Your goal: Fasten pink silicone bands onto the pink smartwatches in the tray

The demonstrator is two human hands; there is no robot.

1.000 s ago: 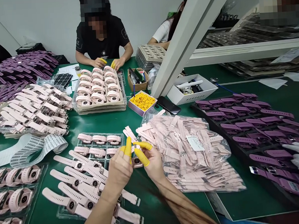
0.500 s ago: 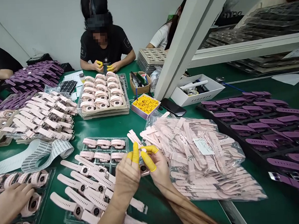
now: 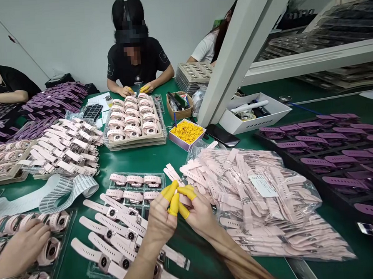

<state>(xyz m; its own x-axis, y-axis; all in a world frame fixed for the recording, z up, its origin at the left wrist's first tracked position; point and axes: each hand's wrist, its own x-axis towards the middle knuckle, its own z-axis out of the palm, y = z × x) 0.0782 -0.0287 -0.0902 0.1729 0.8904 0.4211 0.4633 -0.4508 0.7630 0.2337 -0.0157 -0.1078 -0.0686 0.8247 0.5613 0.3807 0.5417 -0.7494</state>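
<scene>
My left hand and my right hand meet at the middle, yellow finger cots on the thumbs and fingertips. Both are closed in a pinch around something small and pale that the fingers mostly hide. Just beyond the fingertips lie loose pink watch straps. Behind and left of my left hand, a clear tray holds pink watches with looped straps. Nearer to me, several pink watches lie with straps stretched out and sensor backs up. Right of my right hand is a clear bag of pink straps.
A box of yellow finger cots, a phone and a white box stand beyond the bag. Purple watches fill a black tray at right. A co-worker's hand rests over a watch tray at left. A label roll lies behind it.
The view has shifted, so the scene sits farther right and slightly lower. My fingers have drawn closer together over the small pale piece, which shows less now.
</scene>
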